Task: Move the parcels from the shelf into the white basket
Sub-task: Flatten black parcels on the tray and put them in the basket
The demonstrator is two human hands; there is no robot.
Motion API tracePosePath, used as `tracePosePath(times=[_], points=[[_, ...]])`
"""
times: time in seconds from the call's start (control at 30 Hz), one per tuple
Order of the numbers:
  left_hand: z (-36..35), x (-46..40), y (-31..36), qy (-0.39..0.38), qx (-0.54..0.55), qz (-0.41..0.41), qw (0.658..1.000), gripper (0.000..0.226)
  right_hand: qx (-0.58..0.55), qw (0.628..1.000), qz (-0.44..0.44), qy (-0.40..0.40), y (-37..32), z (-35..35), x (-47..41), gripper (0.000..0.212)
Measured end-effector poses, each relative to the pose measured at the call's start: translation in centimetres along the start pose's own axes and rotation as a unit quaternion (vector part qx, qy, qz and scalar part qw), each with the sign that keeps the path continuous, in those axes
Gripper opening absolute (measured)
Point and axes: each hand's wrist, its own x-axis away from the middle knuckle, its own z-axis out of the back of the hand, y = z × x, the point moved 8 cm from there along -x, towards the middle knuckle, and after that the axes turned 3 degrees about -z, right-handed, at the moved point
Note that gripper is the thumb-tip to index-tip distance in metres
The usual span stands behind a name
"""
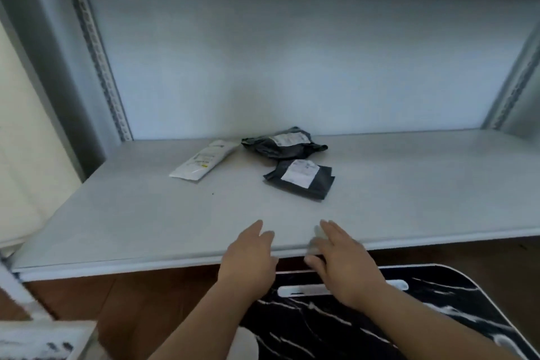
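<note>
Both hands, left hand [248, 254] and right hand [342, 257], are reaching wide open, holding nothing. The bags [299, 178] are sitting far back on the shelf [117, 228] (slippery plastic), so one could be slipping and falling.

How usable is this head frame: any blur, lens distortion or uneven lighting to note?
Head view: wide-angle bending curves the pale grey shelf board and its uprights; motion blur smears the right hand's fingers and the lower left corner; light is soft and bluish, darker below the shelf; labels on the two dark grey parcels are unreadable.
</note>
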Motion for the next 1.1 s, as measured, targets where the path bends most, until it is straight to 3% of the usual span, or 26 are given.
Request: tracePosePath(times=[0.07, 0.13, 0.23, 0.43, 0.53, 0.73, 0.83, 0.9, 0.97, 1.0, 1.03, 1.1], points=[[-0.4, -2.6, 2.1, -0.013, -0.012, -0.017, 1.000, 0.055, -0.002, 0.999, -0.033, 0.004, 2.9, 1.1, -0.9, 0.090], [-1.7, -4.8, 3.0, -0.056, -0.042, -0.021, 0.997, 0.055, 0.014, 0.999, -0.050, 0.001, 5.0, 1.4, -2.6, 0.068], [-3.9, -6.5, 3.1, -0.136, -0.107, -0.030, 0.984, 0.055, 0.002, 0.998, -0.059, -0.006, 6.2, 1.5, -5.4, 0.060], [-3.3, -7.7, 3.7, -0.159, -0.194, -0.047, 0.967, 0.046, 0.098, 0.994, -0.049, -0.025, 5.6, 0.2, -9.9, 0.042], [-3.3, -8.3, 3.4, -0.162, -0.191, -0.046, 0.967, 0.046, 0.157, 0.987, -0.034, -0.016, 5.4, -0.7, -10.4, 0.042], [-4.3, -7.3, 2.4, -0.189, -0.144, -0.031, 0.971, 0.057, 0.108, 0.993, 0.042, 0.015, 4.7, -0.8, -7.1, 0.038], [-3.6, -5.8, 2.2, -0.135, -0.043, -0.018, 0.990, 0.060, 0.058, 0.995, 0.080, -0.020, 4.2, -1.0, -2.9, 0.073], [-1.7, -3.8, 2.2, -0.014, 0.080, 0.019, 0.997, 0.065, 0.037, 0.993, 0.110, -0.033, 3.7, -0.6, 0.1, 0.079], [-0.7, -0.4, 2.0, 0.105, 0.230, 0.080, 0.964, 0.077, 0.031, 0.987, 0.152, -0.041, 3.2, -0.4, 3.3, 0.063], [-1.3, 1.5, 1.5, 0.132, 0.314, 0.129, 0.931, 0.084, 0.016, 0.985, 0.166, -0.041, 3.0, -0.4, 4.9, 0.060], [-2.3, 3.1, 1.0, 0.136, 0.405, 0.175, 0.887, 0.090, 0.003, 0.984, 0.174, -0.041, 2.9, -0.3, 6.4, 0.058], [-5.0, 5.7, 0.6, 0.118, 0.587, 0.250, 0.761, 0.091, -0.004, 0.980, 0.192, -0.059, 2.2, -0.9, 9.6, 0.058]])
